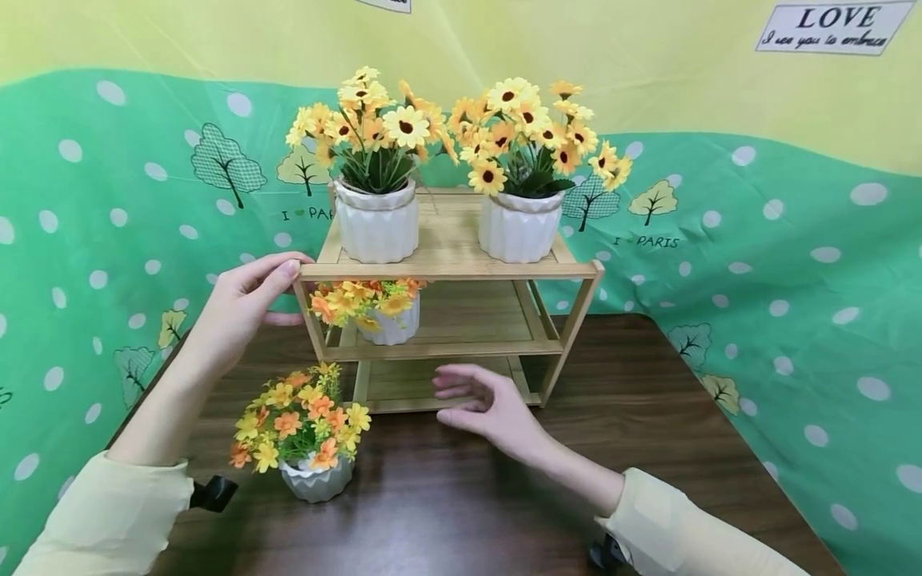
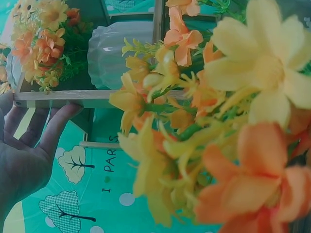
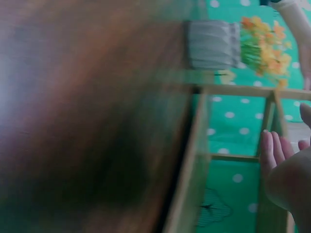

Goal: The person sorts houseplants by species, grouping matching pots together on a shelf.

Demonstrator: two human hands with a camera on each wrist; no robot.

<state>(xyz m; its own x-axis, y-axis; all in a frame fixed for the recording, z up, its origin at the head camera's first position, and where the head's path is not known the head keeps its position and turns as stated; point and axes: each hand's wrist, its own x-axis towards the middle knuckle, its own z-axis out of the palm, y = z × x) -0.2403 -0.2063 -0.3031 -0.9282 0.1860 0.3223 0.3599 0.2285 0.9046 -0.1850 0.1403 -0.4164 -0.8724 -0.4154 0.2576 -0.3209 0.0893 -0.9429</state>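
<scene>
A three-tier wooden shelf rack [image 1: 448, 228] stands on the table. My left hand [image 1: 241, 294] grips its upper left corner, the thumb on the front edge; the left wrist view shows this hand [image 2: 29, 150] against the frame. My right hand [image 1: 493, 408], holding nothing, hovers before the bottom tier with fingers loosely bent. On top stand two white pots of yellow daisies, one left [image 1: 378, 228] and one right [image 1: 520, 228]. A third white pot [image 1: 394, 322] with orange and yellow flowers sits on the middle tier, at the left.
Another white pot [image 1: 317, 478] of orange and yellow flowers stands on the dark wooden table [image 1: 432, 504], front left of the rack. Behind hangs a green and yellow printed cloth [image 1: 778, 264]. Part of the right wrist view is blurred.
</scene>
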